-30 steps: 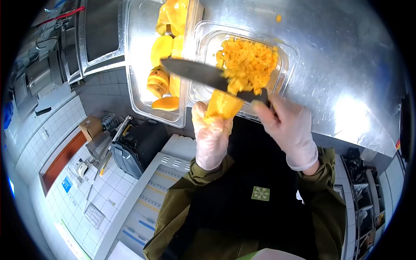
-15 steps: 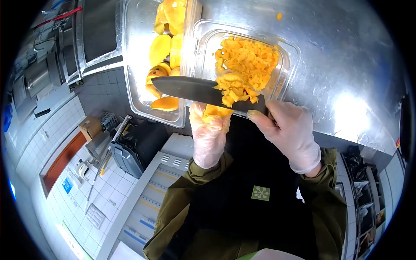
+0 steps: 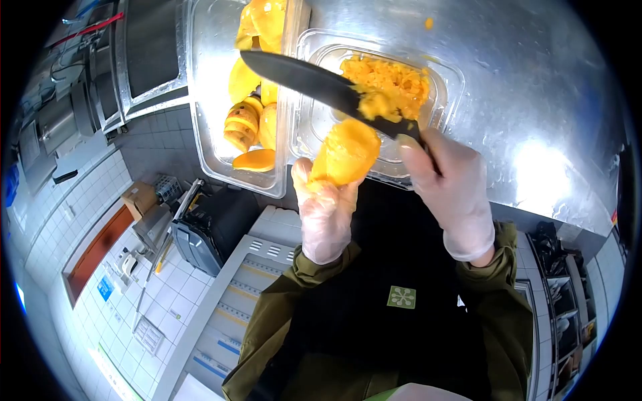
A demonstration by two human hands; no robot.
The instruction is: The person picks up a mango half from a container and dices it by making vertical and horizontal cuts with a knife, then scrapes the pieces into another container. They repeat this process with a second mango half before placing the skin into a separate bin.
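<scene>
My gloved left hand (image 3: 326,214) holds a peeled yellow fruit (image 3: 346,152) upright at the near edge of a clear container (image 3: 304,127). Chopped yellow fruit (image 3: 401,83) lies in that container. My gloved right hand (image 3: 451,190) is closed round the handle of a large dark knife (image 3: 304,79). The blade is above the container, tip toward the upper left, with some cut fruit stuck on it near the handle. Further left, a longer clear container (image 3: 208,144) holds several larger yellow fruit pieces (image 3: 242,125).
The containers stand on a steel counter (image 3: 515,87). A small yellow piece (image 3: 429,23) lies on it at the top. Below left are a black bin (image 3: 210,227) and a cardboard box (image 3: 140,198) on the floor. Shelves (image 3: 565,321) are at the lower right.
The knife has risen and tilted, its tip now higher. The fruit in my left hand, mostly hidden by the blade before, now shows in full above my fingers.
</scene>
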